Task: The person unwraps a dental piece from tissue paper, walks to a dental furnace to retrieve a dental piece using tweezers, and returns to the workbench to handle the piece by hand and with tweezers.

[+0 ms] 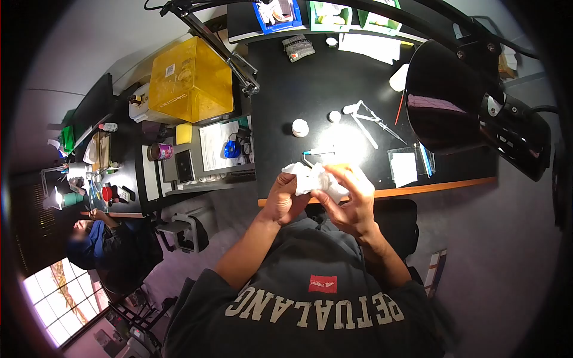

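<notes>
Both hands hold a crumpled white tissue (304,181) just above the front edge of the black table (280,89). My left hand (283,200) grips its left side with curled fingers, and my right hand (352,200) pinches it from the right. A thin dark curved piece shows above the tissue; whether it is held inside I cannot tell. Just beyond lies a slim tool with a blue part (308,153), partly lost in glare. Farther back stand a white jar (300,127) and a smaller white round container (335,117). To their right lies a long-legged, divider-like tool (373,122).
A large black lamp (441,101) overhangs the right side. Papers (403,168) lie near the front right; a grey packet (298,48) and blue bin (278,28) are at the back. A yellow box (191,80) stands left. Another person (113,244) sits at the far-left desk.
</notes>
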Demonstrator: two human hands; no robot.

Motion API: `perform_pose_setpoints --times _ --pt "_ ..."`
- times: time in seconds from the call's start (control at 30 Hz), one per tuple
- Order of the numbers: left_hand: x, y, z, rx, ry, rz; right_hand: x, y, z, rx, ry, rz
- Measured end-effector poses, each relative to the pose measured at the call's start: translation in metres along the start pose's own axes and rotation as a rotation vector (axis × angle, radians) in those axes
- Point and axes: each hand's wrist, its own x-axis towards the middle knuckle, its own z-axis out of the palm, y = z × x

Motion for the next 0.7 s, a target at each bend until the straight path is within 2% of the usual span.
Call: perform_pose_setpoints --times 0.17,0.27,0.33,0.43,0.47,0.57,0.6,0.7 --pt "0.000 -0.002 0.010 0.051 -0.003 0.032 -0.005 0.004 0.007 0.083 0.058 -0.048" --pt "-0.002 0.002 0.022 0.057 0.016 0.031 0.000 -0.003 0.009 0.131 0.117 0.028" --pt "-0.002 0.001 0.022 0.050 0.011 0.054 0.002 -0.005 0.007 0.087 0.107 0.001" --pt "-0.001 0.001 0.005 0.236 -0.029 0.068 0.004 -0.009 0.009 0.028 0.061 -0.057" --pt "-0.001 -0.005 0.005 0.234 -0.039 0.189 0.003 -0.006 0.013 0.009 0.041 -0.087" --pt "-0.003 -0.002 0.008 0.217 -0.044 0.257 0.006 -0.012 0.012 -0.082 -0.018 -0.205" --pt "-0.006 -0.003 0.024 0.163 0.069 0.237 0.005 -0.012 0.012 -0.093 -0.013 -0.210" --pt "0.001 -0.001 0.028 -0.001 0.078 0.240 -0.001 -0.008 0.014 -0.107 -0.034 -0.203"
